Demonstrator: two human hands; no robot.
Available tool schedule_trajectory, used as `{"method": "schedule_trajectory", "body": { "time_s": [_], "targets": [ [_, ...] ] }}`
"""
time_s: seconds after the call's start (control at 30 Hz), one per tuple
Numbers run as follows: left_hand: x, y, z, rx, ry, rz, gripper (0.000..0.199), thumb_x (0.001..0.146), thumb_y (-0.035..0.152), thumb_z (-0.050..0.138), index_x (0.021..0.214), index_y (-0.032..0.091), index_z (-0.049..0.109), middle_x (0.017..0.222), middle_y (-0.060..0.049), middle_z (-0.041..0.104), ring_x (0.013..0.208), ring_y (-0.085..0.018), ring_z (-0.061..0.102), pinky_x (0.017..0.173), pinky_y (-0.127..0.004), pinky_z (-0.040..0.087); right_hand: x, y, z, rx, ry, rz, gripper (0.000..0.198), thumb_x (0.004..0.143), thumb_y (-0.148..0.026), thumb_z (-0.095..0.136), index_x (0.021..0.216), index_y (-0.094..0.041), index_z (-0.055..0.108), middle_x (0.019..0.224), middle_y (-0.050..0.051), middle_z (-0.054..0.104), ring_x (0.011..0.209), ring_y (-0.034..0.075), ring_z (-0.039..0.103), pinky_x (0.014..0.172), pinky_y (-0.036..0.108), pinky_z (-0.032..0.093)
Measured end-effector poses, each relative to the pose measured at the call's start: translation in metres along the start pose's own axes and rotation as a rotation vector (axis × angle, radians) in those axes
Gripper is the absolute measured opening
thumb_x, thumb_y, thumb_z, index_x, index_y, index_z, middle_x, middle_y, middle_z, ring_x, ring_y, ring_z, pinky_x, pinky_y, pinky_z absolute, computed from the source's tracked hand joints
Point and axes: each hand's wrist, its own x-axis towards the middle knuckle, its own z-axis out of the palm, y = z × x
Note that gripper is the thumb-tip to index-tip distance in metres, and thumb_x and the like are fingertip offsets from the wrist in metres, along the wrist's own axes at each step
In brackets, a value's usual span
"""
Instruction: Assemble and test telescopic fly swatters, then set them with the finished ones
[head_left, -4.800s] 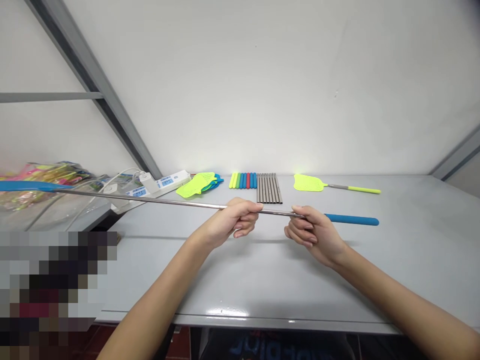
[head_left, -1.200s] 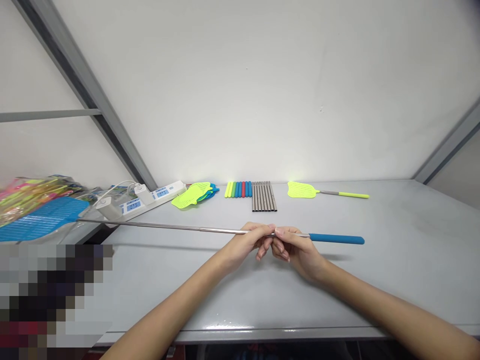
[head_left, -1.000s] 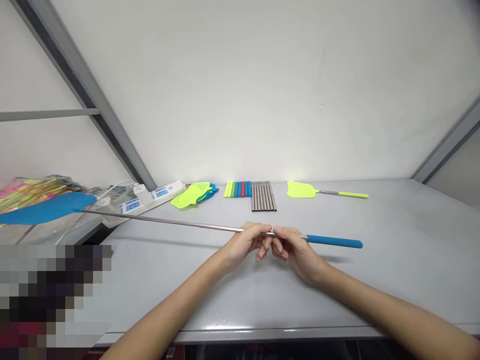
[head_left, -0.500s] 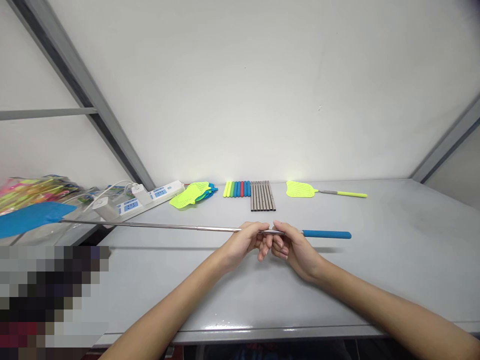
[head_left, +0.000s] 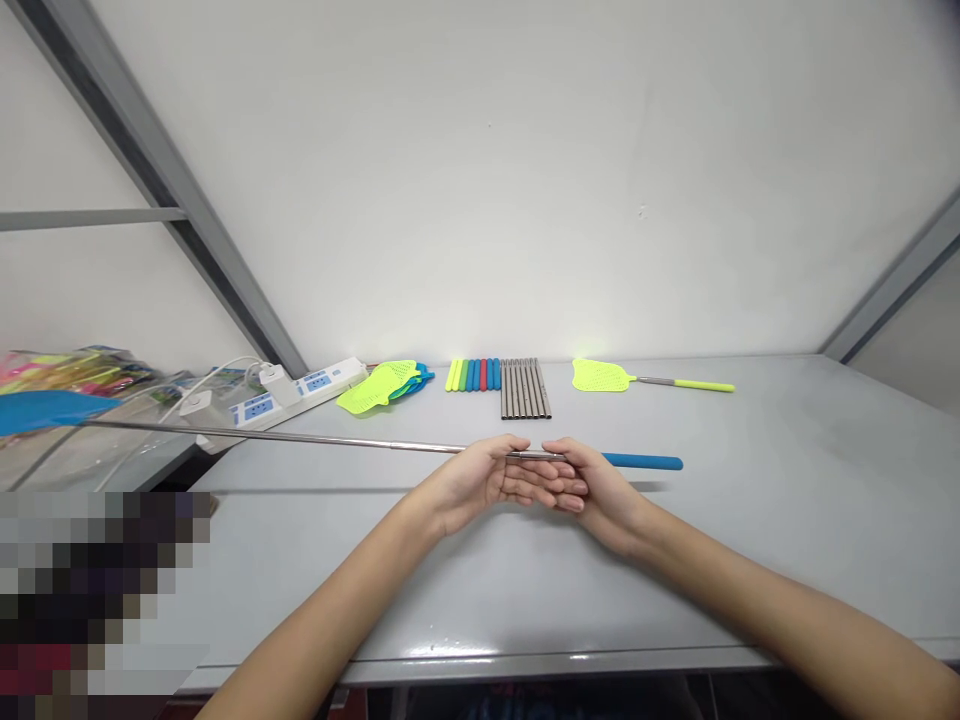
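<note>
Blue-headed fly swatter with a slim, sectioned metal rod: held almost level above the grey table. Its flat blue plastic head reaches the left edge of view and its smooth blue handle points to my right. My left hand grips the rod between thumb and fingers, palm turned up, the other fingers loosely extended. My right hand pinches the same rod just beside the handle, thumb uppermost. The two hands nearly meet, thumb tips apart, fingers overlapping in view beneath the rod.

Along the back of the table, left to right, I record a white power strip with blue socket panels, a pile of yellow-green and blue perforated swatter heads, a row of yellow, green, blue and red cylindrical grips, steel-coloured tubes laid side by side, and a yellow-green swatter with a short metal rod. Clear plastic packets with multicoloured contents lie at far left.
</note>
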Motion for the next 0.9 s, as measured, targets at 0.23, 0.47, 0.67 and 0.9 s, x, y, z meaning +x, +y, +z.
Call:
{"method": "schedule_trajectory", "body": {
  "time_s": [0.23,0.47,0.67,0.9],
  "targets": [
    [-0.002,0.006,-0.006,0.022,0.081,0.022,0.024,0.078,0.025,0.043,0.078,0.009,0.061,0.080,-0.010,0.067,0.063,-0.018,0.063,0.071,-0.031,0.043,-0.001,-0.009,-0.003,0.032,0.000,0.027,0.031,0.072,-0.028,0.051,0.047,-0.019,0.034,0.037,-0.009,0.022,0.032,0.005,0.019,0.038,0.021,0.022],
    [-0.005,0.013,-0.014,0.047,0.105,0.040,0.023,0.079,0.025,0.044,0.073,0.010,0.059,0.076,-0.010,0.067,0.059,-0.017,0.062,0.068,-0.030,0.044,-0.001,-0.015,-0.006,0.040,0.002,0.014,0.034,0.074,-0.026,0.046,0.045,-0.019,0.031,0.036,-0.009,0.019,0.031,0.005,0.018,0.040,0.024,0.024],
    [-0.007,0.016,-0.015,0.076,0.112,0.033,0.023,0.079,0.026,0.045,0.073,0.010,0.060,0.077,-0.009,0.066,0.059,-0.016,0.061,0.067,-0.030,0.044,-0.001,-0.016,-0.006,0.028,-0.004,0.009,0.035,0.075,-0.026,0.046,0.044,-0.019,0.030,0.035,-0.009,0.018,0.031,0.005,0.019,0.040,0.024,0.024],
    [-0.009,0.019,-0.015,0.088,0.130,0.005,0.022,0.078,0.026,0.047,0.071,0.011,0.061,0.075,-0.009,0.066,0.059,-0.016,0.060,0.066,-0.029,0.043,-0.002,-0.016,-0.006,0.008,-0.018,-0.010,0.034,0.074,-0.027,0.047,0.044,-0.019,0.031,0.036,-0.009,0.019,0.031,0.005,0.019,0.040,0.024,0.023]
  ]
}}
